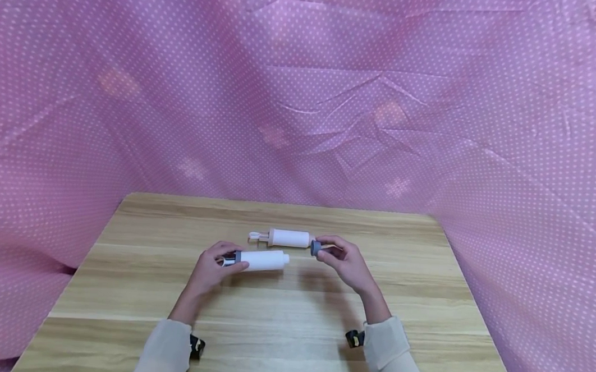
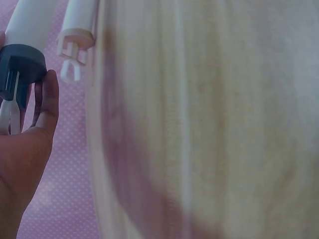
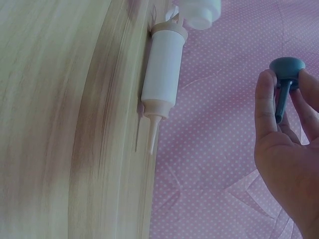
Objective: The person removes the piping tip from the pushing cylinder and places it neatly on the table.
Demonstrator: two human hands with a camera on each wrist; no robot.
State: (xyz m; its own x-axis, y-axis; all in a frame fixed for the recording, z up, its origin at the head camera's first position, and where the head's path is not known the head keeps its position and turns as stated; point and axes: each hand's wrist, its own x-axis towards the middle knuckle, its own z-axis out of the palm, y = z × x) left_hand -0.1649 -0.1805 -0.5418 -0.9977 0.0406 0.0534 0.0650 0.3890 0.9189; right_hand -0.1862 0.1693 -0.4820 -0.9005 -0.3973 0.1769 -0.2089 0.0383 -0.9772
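Note:
A white syringe-like tube [image 1: 264,260] with a dark grey collar [image 2: 30,60] is held level above the table. My left hand [image 1: 213,267] grips it at the collar end, thumb on the near side and fingers on the far side. The tube's narrow white tip points right, uncovered. A short distance away, my right hand [image 1: 343,262] pinches a dark grey nozzle [image 3: 287,65] between thumb and fingers. The nozzle's wide end faces the tube, and its thin spout [image 3: 282,102] runs back toward the palm. Nozzle and tube are apart.
A similar white tube [image 1: 290,238] with beige collar and beige nozzle [image 3: 155,124] lies on the wooden table [image 1: 290,331], just beyond my hands. Pink dotted cloth [image 1: 302,107] hangs around the table's back and sides.

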